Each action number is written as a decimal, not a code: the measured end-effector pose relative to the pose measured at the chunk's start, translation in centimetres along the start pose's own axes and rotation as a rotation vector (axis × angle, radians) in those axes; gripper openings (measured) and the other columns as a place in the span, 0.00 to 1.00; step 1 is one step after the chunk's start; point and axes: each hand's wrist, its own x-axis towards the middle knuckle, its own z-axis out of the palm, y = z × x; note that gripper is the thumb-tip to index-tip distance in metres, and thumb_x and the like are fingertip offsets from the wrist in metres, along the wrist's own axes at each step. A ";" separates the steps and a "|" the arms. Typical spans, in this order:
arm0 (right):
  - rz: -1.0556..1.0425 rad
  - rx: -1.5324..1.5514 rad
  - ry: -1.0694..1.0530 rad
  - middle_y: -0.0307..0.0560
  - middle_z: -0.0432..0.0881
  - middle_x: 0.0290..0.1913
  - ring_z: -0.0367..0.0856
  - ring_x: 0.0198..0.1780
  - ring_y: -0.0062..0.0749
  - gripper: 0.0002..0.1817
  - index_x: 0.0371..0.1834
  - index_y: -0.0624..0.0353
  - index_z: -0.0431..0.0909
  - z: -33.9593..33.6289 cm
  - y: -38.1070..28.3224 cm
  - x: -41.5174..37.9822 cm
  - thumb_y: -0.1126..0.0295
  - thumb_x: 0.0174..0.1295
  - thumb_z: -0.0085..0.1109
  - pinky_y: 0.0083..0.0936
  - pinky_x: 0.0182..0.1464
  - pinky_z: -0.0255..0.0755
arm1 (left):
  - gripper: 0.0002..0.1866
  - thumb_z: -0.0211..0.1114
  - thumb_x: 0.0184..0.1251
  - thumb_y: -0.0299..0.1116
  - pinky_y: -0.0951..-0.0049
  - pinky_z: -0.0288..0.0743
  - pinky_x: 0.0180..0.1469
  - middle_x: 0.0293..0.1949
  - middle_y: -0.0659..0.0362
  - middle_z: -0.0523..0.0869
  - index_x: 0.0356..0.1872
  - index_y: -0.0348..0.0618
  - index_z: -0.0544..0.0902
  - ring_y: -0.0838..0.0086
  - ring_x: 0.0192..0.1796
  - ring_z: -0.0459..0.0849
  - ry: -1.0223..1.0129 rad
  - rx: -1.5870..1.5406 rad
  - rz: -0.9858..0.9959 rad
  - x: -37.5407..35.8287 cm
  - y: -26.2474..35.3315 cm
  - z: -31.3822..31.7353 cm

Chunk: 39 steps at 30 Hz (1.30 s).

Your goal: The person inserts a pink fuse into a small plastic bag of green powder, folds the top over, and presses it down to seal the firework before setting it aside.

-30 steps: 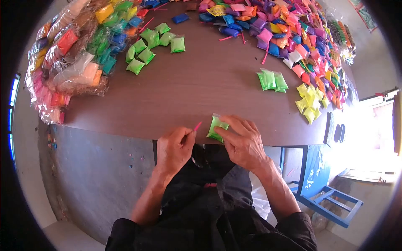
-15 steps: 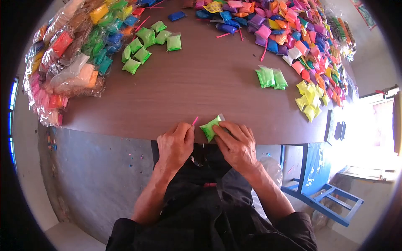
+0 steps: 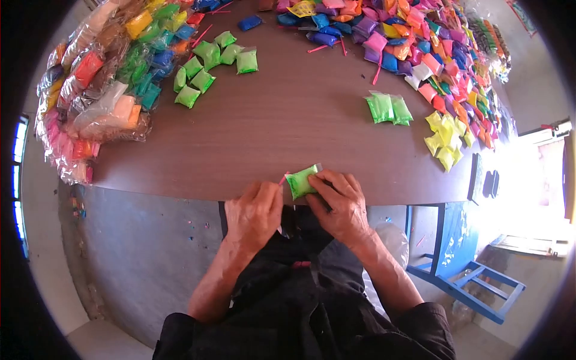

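At the table's near edge, my right hand point(image 3: 341, 201) pinches a small green packet point(image 3: 301, 182) at its right side, thumb below and fingers on top. The packet is a puffy clear plastic pouch with bright green filling and a flat seal at the upper right. My left hand point(image 3: 254, 209) is closed around a thin pink stick point(image 3: 284, 177), whose tip pokes up beside the packet's left corner. Most of the stick is hidden inside the fingers.
Loose green packets point(image 3: 209, 54) lie at the back left, joined green packets point(image 3: 389, 108) at the right, near yellow packets point(image 3: 445, 139). Heaps of coloured packets point(image 3: 414, 45) and bagged packets point(image 3: 114, 78) flank the brown table point(image 3: 270, 120). A blue stool point(image 3: 459, 264) stands at the right.
My left hand has shifted slightly right, bringing the pink stick up to the packet's left corner. The packet has turned a little and sits more level in my right hand.
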 end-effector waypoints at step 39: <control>0.040 -0.215 -0.063 0.47 0.84 0.67 0.85 0.66 0.46 0.29 0.67 0.54 0.88 -0.4 -2.8 -0.5 0.66 0.61 0.79 0.45 0.62 0.76 | 0.05 0.77 0.74 0.25 0.61 0.81 0.33 0.30 0.49 0.89 0.38 0.38 0.88 0.60 0.30 0.90 -0.003 -0.365 -0.197 1.4 -1.8 -0.4</control>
